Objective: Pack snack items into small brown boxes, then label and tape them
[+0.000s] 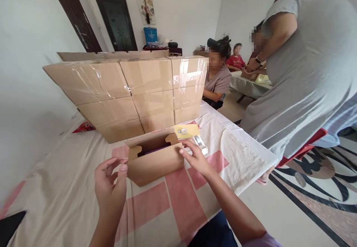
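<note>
Table (69, 191), spread with a pale cloth patterned in pink blocks, bearing all the items described below. Behind the open box, a wall of stacked cartons (152, 74), three rows high, its upper faces glossy with clear tape or film. To the right of the open box, beyond the table edge, a stooping person in grey (312, 61).

The open box (157, 165) itself sits on the cloth directly between the two hands. Its long axis runs from side to side across the wearer's front, the right end slanting somewhat farther away; the right hand (197, 158) is the nearer, the left hand (111, 178) lying just off the opposite end. The box is plain brown card, uncovered at the top, with a small notched flap at each end — and, within, a dark hollow showing a purple strip (its nature cannot be made out).

Right fingers: slightly parted, thumb and forefinger at the box's near right corner; whether they grip or merely rest cannot be told. Left fingers: loosely curled, a small gap before the thumb, nothing visible between them — contact with the box uncertain.

Beside the box's far right corner, a yellow card (190, 130) and a smaller white object (203, 148).
</note>
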Demonstrator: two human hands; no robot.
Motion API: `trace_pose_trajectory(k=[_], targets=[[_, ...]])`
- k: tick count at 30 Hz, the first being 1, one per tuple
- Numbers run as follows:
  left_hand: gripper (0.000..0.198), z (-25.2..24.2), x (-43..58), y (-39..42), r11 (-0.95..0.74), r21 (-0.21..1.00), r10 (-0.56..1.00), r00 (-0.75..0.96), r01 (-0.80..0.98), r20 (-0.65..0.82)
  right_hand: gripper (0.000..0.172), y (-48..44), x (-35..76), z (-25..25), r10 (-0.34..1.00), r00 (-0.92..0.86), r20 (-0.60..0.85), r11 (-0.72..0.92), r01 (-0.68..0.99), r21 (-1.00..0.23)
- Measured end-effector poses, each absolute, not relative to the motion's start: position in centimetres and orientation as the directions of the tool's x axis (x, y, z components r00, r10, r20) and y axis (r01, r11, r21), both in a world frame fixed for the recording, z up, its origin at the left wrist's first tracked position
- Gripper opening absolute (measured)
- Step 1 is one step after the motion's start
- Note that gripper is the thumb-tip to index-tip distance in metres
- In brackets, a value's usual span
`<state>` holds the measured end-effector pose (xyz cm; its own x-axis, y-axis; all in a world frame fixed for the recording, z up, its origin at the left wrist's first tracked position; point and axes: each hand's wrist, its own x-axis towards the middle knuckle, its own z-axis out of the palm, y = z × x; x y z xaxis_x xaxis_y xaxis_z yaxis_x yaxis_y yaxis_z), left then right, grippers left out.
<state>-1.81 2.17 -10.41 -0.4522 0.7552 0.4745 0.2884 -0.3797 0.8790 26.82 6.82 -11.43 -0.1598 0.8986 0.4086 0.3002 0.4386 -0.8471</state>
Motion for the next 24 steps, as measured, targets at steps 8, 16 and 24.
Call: trace_pose_trajectory(k=[8,16,24], targets=[[0.049,-12.1,-3.1,5.4,-0.179,0.965,0.826,-0.504,0.190,0.252,0.027,7.1,25.9,-11.6,0.891,-0.089,0.445,0.448,0.331,-0.830],[0.059,-12.1,-2.2,3.6,-0.169,0.961,0.828,-0.496,0.220,0.259,0.064,9.1,24.1,-11.3,0.909,-0.055,0.413,0.402,0.376,-0.835],[0.066,-11.8,-1.4,3.3,-0.215,0.930,0.783,-0.516,0.298,0.347,0.074,10.9,23.6,-8.4,0.775,-0.346,0.529,0.629,0.499,-0.596]])
